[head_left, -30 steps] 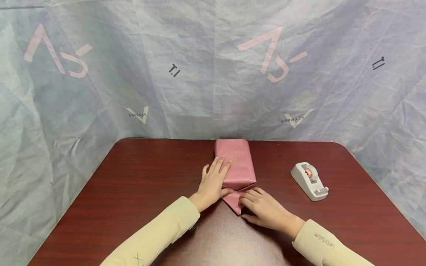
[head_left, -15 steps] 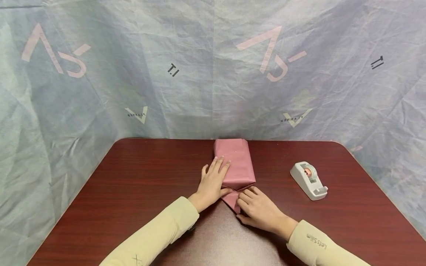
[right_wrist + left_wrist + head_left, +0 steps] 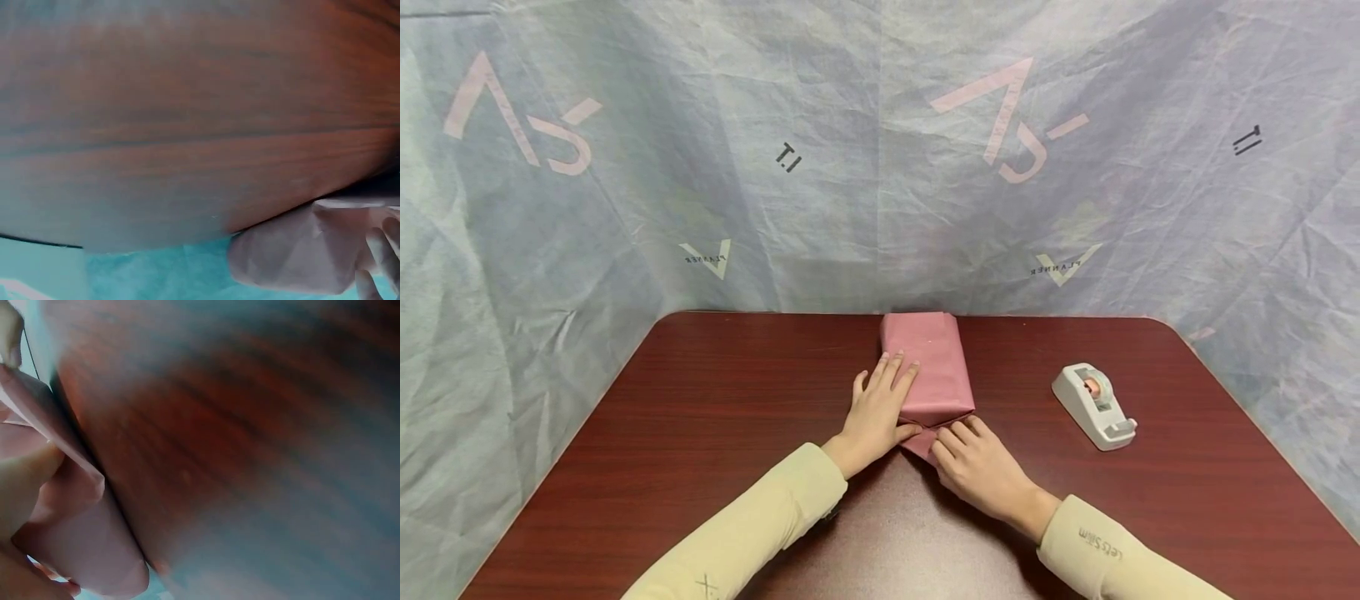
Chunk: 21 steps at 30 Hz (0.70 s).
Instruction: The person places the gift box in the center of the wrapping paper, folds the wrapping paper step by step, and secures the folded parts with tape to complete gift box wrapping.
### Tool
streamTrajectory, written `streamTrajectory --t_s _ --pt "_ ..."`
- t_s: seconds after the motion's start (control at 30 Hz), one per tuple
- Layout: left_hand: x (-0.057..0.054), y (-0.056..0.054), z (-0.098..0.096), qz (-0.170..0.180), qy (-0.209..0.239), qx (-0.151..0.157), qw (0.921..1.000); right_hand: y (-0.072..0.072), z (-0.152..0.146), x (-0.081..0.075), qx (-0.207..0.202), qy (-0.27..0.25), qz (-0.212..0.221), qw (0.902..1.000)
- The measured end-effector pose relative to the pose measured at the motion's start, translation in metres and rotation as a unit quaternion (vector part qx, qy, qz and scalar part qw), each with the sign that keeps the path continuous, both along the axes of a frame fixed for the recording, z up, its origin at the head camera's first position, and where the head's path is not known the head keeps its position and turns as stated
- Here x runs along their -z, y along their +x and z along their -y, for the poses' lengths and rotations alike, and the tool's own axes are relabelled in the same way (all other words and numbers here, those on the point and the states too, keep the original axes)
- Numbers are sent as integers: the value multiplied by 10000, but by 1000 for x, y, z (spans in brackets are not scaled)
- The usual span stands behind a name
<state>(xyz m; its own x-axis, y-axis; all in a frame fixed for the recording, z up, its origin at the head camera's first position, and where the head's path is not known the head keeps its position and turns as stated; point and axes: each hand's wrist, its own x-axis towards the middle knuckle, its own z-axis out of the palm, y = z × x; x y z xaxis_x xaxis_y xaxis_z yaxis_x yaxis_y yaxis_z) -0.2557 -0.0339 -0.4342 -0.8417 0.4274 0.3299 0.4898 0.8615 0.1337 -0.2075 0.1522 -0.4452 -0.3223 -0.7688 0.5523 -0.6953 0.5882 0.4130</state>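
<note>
A box wrapped in pink paper (image 3: pixel 928 367) lies at the far middle of the table. My left hand (image 3: pixel 876 408) rests on its top left side with fingers spread, the thumb reaching down to the paper at the near end. There, a folded paper flap (image 3: pixel 920 447) sticks out toward me. My right hand (image 3: pixel 981 467) pinches this flap with curled fingers, its thumb mostly hidden. In the left wrist view, the left thumb (image 3: pixel 28 481) lies inside the open fold, and a right fingertip (image 3: pixel 11 337) meets the flap's edge. The right wrist view catches the box (image 3: pixel 287 256) at its lower right.
A white tape dispenser (image 3: pixel 1096 408) with a roll in it stands on the right of the dark red wooden table (image 3: pixel 737 375). Behind the table's far edge hangs a pale printed cloth (image 3: pixel 835 192), which also runs along both sides.
My right hand has moved slightly left and away from me, pushing the flap's tip in toward the box, so less of the flap shows. The left hand keeps its place on the box.
</note>
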Motion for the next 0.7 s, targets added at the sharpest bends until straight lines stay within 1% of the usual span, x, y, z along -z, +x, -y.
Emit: streamTrajectory --t_s 0.23,0.33,0.4,0.6,0.7 --pt "-1 0 1 -11 -105 25 9999 -10 -3 -3 -201 -725 396 9964" --pt "-2 0 1 -2 -223 39 9997 -12 -2 -5 -167 -918 547 9941" --pt "-3 0 2 27 -325 57 9995 -14 -2 -7 -75 -998 615 9931" --pt "-9 1 5 118 -645 194 9977 -16 -2 -13 463 -1030 921 9893" --pt "-12 1 7 197 -829 254 9960 -18 -1 -14 569 -1129 1064 9863"
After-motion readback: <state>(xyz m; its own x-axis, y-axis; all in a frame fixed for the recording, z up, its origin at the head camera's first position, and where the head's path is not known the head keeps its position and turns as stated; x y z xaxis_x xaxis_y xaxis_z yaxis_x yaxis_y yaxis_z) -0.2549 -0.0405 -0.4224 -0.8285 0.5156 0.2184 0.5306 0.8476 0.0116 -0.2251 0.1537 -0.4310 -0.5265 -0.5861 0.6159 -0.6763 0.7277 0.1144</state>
